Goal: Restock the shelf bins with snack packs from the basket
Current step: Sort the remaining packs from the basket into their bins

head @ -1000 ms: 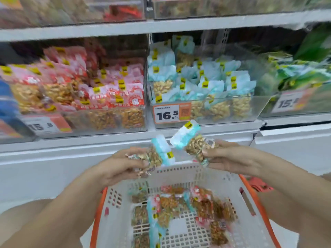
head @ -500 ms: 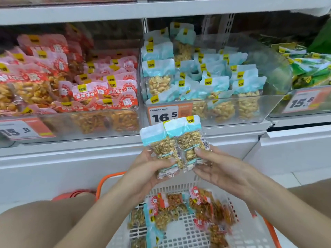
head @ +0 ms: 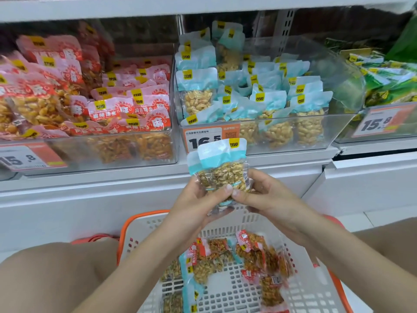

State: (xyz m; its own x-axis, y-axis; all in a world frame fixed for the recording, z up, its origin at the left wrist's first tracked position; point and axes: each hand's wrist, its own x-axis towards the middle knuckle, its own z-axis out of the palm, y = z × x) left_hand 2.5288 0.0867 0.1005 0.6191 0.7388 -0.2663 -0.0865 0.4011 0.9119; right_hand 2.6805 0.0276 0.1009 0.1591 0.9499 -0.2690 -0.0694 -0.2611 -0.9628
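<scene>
**Two blue packs held before the 16.5 bin**

Both hands grip a pair of blue-topped packs [head: 222,170], stacked upright just in front of the orange tag [head: 211,137] reading 16.5. The left hand [head: 198,204] and right hand [head: 266,197] curl round their clear lower halves, full of nuts; a yellow sticker sits on the top corner. Tags on the neighbouring bins read 15.8. Below, the basket [head: 225,222] holds red and blue packs.

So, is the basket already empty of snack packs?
No, several red and blue snack packs lie in the white basket below both hands.
</scene>
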